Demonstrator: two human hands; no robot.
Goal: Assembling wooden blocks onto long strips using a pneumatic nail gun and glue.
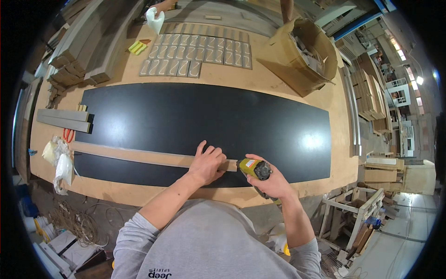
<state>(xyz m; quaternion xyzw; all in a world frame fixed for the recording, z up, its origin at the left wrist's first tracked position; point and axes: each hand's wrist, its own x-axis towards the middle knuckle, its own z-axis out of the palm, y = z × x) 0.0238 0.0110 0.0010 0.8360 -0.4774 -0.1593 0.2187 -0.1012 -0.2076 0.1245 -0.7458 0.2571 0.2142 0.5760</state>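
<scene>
My right hand [275,180] is wrapped round a yellow-green and black power drill [253,169], whose front end meets the right end of a long, narrow wooden strip [139,154]. My left hand [207,163] grips that strip close to the same end, fingers closed over it and the index finger partly raised. The strip lies lengthwise over a large, dark, smooth panel [209,116]. Any bit or screw at the drill's tip is hidden.
A wooden worktable [288,100] carries rows of small blocks [186,49] with white squiggles, a cardboard box [297,60], grey strips [65,118], red-handled scissors [68,135] and plastic bags [62,167]. Another person's hand [163,6] is by a white bottle [154,19].
</scene>
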